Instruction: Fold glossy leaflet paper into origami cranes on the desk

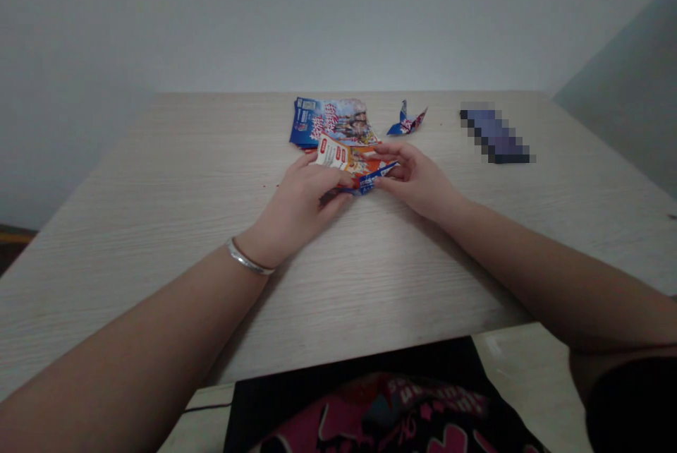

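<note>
Between both hands is a partly folded sheet of printed paper (pixel 361 164), orange and white with a blue edge turned up toward me. My left hand (pixel 312 188) is closed on its left side, with the thumb and fingers pressed on the paper. At the right side, my right hand (pixel 411 174) pinches the paper between thumb and fingers. Just behind it lies a stack of blue printed leaflets (pixel 331 121). A folded paper crane (pixel 407 121), in blue and red print, stands behind my right hand.
A dark, pixelated flat object (pixel 494 135) lies at the back right of the pale wooden table (pixel 159 227). Behind the table rises a white wall (pixel 338 15). Small red specks dot the tabletop left of my left hand.
</note>
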Motion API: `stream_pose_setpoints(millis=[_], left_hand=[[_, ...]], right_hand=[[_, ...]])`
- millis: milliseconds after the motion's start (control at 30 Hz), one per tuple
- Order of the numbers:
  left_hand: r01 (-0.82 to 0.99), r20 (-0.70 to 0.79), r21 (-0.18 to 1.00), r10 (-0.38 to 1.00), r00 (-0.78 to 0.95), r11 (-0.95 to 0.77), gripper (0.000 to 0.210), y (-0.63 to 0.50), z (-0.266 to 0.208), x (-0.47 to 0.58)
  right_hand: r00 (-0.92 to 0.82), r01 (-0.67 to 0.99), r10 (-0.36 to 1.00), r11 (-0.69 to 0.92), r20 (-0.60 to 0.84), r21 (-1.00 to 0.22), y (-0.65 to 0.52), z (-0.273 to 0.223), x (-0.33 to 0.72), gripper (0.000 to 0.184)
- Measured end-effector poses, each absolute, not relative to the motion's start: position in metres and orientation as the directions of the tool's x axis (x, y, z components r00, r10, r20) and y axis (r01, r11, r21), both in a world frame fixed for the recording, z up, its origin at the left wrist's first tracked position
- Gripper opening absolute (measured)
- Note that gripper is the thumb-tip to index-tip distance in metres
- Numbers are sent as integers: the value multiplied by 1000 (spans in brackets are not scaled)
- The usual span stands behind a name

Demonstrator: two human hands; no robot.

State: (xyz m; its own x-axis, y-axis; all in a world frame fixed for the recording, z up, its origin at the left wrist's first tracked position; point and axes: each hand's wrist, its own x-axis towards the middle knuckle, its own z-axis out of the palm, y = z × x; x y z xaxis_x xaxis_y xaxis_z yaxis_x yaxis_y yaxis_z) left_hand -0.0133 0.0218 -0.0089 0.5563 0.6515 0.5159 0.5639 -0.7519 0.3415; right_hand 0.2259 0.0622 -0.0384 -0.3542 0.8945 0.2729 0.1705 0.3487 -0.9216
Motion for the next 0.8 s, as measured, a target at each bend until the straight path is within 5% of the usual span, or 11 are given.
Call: stream_pose_setpoints(millis=[267, 467, 800], left_hand=[[596, 715, 186, 523, 463, -781, 9, 18, -6, -13], [630, 680, 141, 537, 499, -764, 9, 18, -5, -12], [658, 623, 197, 611, 488, -727, 14, 13, 2, -7]], right_hand=[[-360, 119, 902, 298, 238, -947, 47, -24, 215, 37], [-342, 88, 889, 354, 305, -931, 38, -15, 205, 21], [-409, 35, 876, 297, 258, -954, 40, -22, 206, 31]])
